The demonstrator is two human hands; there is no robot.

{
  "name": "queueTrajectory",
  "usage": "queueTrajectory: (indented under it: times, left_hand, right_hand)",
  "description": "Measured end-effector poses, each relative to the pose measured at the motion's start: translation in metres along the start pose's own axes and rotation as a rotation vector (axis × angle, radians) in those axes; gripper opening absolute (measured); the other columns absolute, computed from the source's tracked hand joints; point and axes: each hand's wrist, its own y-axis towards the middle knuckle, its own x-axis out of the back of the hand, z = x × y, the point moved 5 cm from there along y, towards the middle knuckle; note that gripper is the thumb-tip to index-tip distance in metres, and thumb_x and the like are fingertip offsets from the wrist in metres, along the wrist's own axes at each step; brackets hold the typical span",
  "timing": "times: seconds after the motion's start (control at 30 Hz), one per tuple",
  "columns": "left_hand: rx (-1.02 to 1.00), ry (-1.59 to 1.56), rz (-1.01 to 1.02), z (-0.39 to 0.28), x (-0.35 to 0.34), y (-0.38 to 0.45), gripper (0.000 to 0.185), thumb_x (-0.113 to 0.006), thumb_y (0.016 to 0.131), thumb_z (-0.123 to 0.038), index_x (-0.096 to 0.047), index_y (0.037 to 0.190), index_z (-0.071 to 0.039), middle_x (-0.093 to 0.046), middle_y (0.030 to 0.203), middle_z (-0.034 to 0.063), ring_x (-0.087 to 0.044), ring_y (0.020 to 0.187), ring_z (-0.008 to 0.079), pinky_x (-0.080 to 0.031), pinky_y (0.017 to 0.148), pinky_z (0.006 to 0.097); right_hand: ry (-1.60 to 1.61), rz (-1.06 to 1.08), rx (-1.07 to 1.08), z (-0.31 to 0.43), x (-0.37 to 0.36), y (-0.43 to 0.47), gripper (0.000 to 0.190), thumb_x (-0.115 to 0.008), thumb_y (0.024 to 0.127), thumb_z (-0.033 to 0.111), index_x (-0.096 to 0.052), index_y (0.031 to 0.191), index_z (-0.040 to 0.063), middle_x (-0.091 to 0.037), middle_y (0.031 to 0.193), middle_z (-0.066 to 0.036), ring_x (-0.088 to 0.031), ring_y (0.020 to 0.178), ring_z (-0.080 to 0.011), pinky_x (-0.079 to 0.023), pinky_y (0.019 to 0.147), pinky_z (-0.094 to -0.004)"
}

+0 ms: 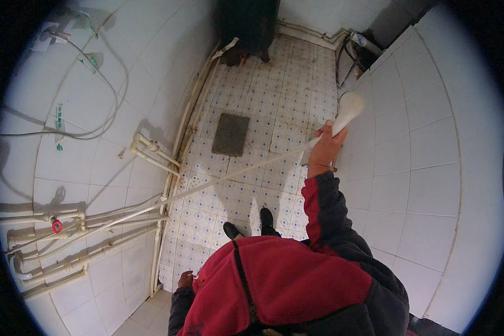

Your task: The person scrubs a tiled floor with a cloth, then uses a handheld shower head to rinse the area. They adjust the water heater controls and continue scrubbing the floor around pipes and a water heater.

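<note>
A white handheld shower head [347, 110] is gripped by its handle in my right hand [326, 147], held out near the tiled wall on the right. From the handle's lower end a pale shower hose [218, 180] stretches down and left to the pipes on the left wall. My left hand [186, 279] hangs low by the hem of the red and dark jacket, partly hidden by the sleeve; whether its fingers hold something is unclear. Both shoes stand on the patterned floor tiles [290, 138].
Pipes with a red valve handle [56, 226] run along the left wall, below a looped cable [116, 105]. A grey square plate [231, 134] lies on the floor. Farther off are a dark standing object [248, 25] and black hoses [345, 63].
</note>
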Motion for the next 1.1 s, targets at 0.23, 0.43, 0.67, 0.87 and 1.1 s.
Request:
queueTrajectory:
  times: [0.23,0.43,0.67,0.87,1.1]
  left_hand:
    - [-0.035,0.220,-0.005,0.008,0.014,-0.012,0.032,-0.050,0.088,-0.026,-0.057,0.112,-0.007,-0.069,0.094,0.0109,-0.066,0.087,0.0230,-0.051,0.080,0.0350]
    - [0.092,0.044,0.045,0.054,0.008,-0.005,0.033,-0.053,0.089,-0.030,-0.056,0.113,-0.008,-0.069,0.093,0.0109,-0.065,0.088,0.0226,-0.050,0.081,0.0338]
    - [0.009,0.231,0.085,0.035,0.009,0.003,0.036,-0.054,0.087,-0.030,-0.056,0.116,-0.008,-0.066,0.103,0.0122,-0.063,0.091,0.0229,-0.049,0.081,0.0351]
    - [-0.046,0.245,0.053,0.044,0.016,0.024,0.038,-0.055,0.085,-0.034,-0.059,0.114,-0.009,-0.065,0.107,0.0126,-0.063,0.096,0.0268,-0.050,0.083,0.0365]
    - [-0.152,0.500,0.045,0.024,0.017,0.042,0.034,-0.055,0.087,-0.032,-0.059,0.113,-0.011,-0.064,0.109,0.0101,-0.062,0.099,0.0252,-0.049,0.086,0.0359]
  right_hand:
    - [-0.030,-0.065,-0.111,-0.046,0.013,0.004,0.024,-0.055,0.093,0.021,-0.043,0.106,0.005,-0.047,0.073,-0.002,-0.045,0.056,-0.0095,-0.039,0.050,-0.0267]
    - [-0.112,-0.133,-0.184,-0.071,0.045,-0.005,0.027,-0.056,0.092,0.018,-0.045,0.112,0.004,-0.050,0.077,-0.003,-0.045,0.056,-0.0101,-0.039,0.049,-0.0262]
    - [-0.184,-0.252,-0.228,-0.093,0.100,-0.020,0.030,-0.059,0.088,0.014,-0.045,0.113,0.004,-0.052,0.081,-0.002,-0.045,0.058,-0.0098,-0.040,0.051,-0.0252]
    - [-0.112,-0.209,-0.100,-0.045,0.090,-0.016,0.025,-0.058,0.090,0.018,-0.046,0.107,0.004,-0.049,0.077,-0.001,-0.045,0.055,-0.0091,-0.040,0.047,-0.0243]
    - [-0.037,-0.217,0.014,0.010,0.064,-0.002,0.037,-0.060,0.089,0.016,-0.042,0.118,0.004,-0.050,0.090,-0.003,-0.047,0.069,-0.0086,-0.043,0.057,-0.0228]
